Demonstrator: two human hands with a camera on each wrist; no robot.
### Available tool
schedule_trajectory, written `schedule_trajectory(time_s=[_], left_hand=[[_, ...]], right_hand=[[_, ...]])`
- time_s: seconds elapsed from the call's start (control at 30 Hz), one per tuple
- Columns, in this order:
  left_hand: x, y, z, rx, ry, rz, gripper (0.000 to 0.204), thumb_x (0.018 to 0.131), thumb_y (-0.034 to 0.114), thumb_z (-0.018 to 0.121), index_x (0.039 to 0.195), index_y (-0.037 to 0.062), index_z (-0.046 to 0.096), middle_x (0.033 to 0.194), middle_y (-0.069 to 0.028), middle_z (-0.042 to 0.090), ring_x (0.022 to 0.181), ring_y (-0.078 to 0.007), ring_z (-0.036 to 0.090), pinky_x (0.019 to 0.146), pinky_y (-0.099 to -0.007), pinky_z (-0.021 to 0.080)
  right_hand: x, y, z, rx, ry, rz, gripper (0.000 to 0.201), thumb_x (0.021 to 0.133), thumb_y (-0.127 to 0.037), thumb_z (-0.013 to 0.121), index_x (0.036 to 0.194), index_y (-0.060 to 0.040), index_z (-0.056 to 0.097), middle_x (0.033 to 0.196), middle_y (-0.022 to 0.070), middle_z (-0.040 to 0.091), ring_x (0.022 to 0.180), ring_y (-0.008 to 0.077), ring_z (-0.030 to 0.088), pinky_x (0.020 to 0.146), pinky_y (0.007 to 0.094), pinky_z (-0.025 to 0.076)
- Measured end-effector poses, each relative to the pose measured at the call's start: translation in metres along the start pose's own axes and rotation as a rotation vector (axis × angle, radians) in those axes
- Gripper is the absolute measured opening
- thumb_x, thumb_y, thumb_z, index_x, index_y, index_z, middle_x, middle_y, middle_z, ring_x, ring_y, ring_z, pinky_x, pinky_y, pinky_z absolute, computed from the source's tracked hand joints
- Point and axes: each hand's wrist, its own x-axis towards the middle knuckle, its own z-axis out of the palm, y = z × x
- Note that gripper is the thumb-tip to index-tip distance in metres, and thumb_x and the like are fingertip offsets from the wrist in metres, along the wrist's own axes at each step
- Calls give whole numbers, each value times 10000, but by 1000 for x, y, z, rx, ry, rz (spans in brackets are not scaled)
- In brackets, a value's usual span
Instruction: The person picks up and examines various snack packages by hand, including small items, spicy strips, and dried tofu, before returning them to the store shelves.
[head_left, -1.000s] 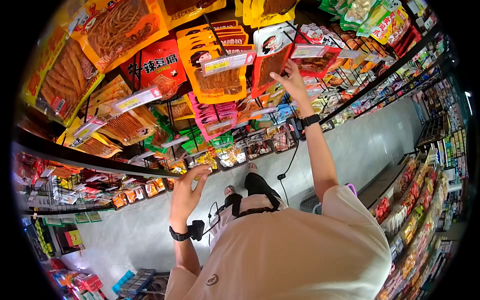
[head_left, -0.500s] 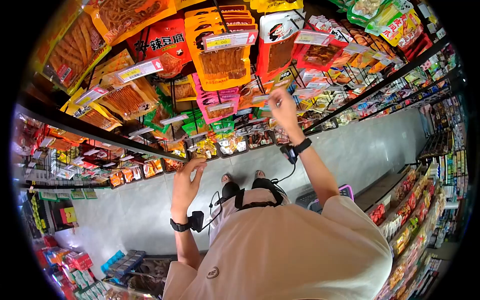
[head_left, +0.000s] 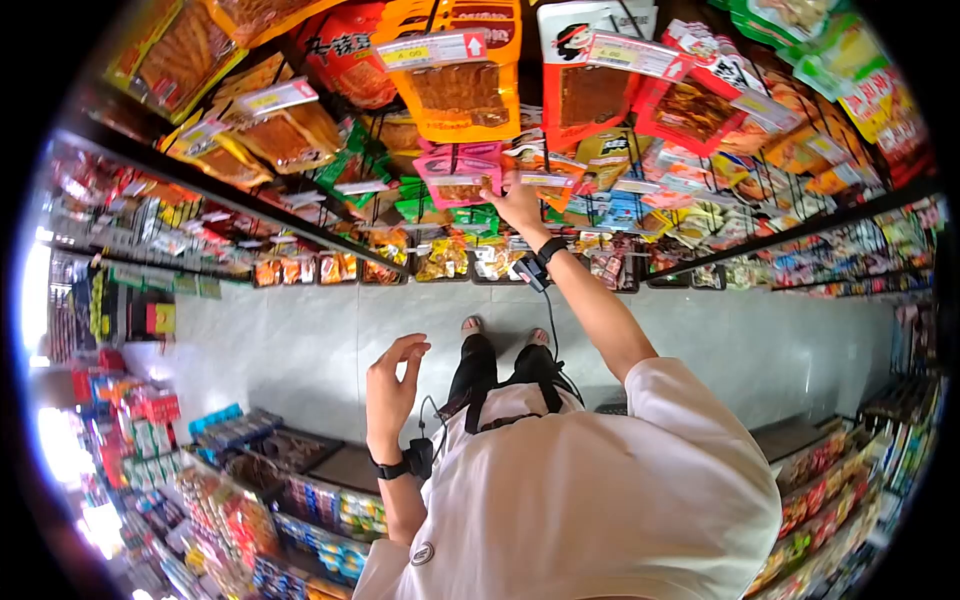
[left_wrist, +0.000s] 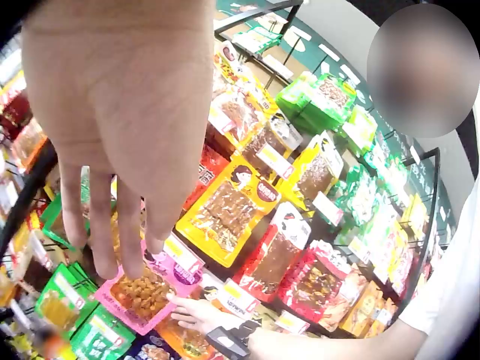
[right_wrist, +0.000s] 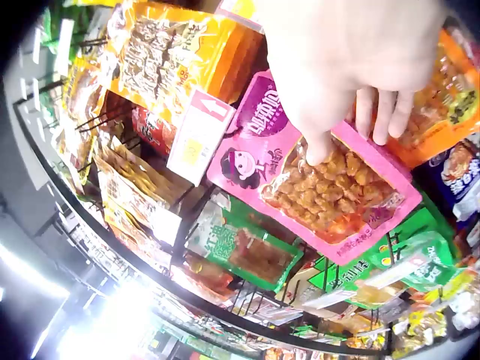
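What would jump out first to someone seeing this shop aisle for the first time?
Most striking is the wall of hanging snack packets, above all the big orange packet at the top. Just below it, the right hand reaches up to a pink packet of nuggets, fingertips on it. The left hand hovers empty over the pale floor.

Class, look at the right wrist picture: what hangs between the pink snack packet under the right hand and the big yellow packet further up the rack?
A white price tag with a red arrow hangs between the pink snack packet and the yellow packet, overlapping both.
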Motion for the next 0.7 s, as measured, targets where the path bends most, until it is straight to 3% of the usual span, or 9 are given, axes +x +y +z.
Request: schedule_trajectory(time_s=[0.07,0.17,0.3,0.37,0.43,0.47,0.57,0.63,0.7], left_hand=[[-22,1,4,-18,54,-82,202,1071,77,616,1237,12,711,1038,-136,823,1011,-231,786,918,-352,580],[-45,6,4,11,92,-159,197,1071,76,615,1230,12,713,1040,-134,822,1004,-227,787,913,-353,582],[-48,-1,3,-16,130,-125,200,1069,96,626,1229,19,718,1022,-143,824,1002,-253,799,887,-352,585],[-38,-9,3,-23,116,-127,197,1065,85,630,1224,20,728,1065,-148,820,1017,-250,795,886,-356,587],[-24,-20,6,-3,145,15,275,1053,101,657,1315,24,690,1136,-150,810,1047,-262,787,908,-374,586],[-17,-21,8,-9,134,6,275,1053,101,657,1315,24,690,1136,-150,810,1047,-262,787,908,-374,586],[-1,-17,12,-43,212,97,401,1044,138,684,1421,18,616,1175,-170,797,1068,-273,779,928,-386,582],[0,-7,1,-109,89,42,506,1031,167,713,1480,3,546,1173,-208,790,1092,-292,774,932,-388,575],[-4,-24,-4,-170,122,103,418,1045,195,721,1388,-18,616,1080,-167,803,979,-226,767,855,-353,568]], right_hand=[[4,13,11,-66,-24,4,567,876,-524,846,1030,2,703,846,209,751,789,385,736,712,482,565],[-4,13,12,233,-137,-39,462,956,-453,794,989,4,735,814,193,740,730,365,715,665,466,522],[-34,-7,-21,119,-239,-167,406,997,-375,776,1026,29,745,728,195,673,628,323,653,616,431,478],[-61,-32,-61,209,-397,-129,312,1012,-278,763,1062,30,752,718,173,655,593,238,559,607,396,456],[-87,-38,-83,139,-475,-185,328,1004,-291,759,1002,36,741,725,211,651,585,297,542,601,421,446],[-102,-45,-97,219,-498,-235,339,1009,-299,753,983,39,738,725,208,644,593,264,509,611,412,446],[-143,-77,-128,390,-646,-94,281,1027,-261,749,1090,13,760,758,69,680,646,117,539,607,332,434],[-168,-105,-134,525,-592,-86,260,1033,-229,746,1127,13,761,804,27,687,681,88,541,616,309,437],[-188,-142,-144,654,-535,-78,244,1040,-198,742,1164,12,761,850,-14,694,716,60,543,625,286,440]])
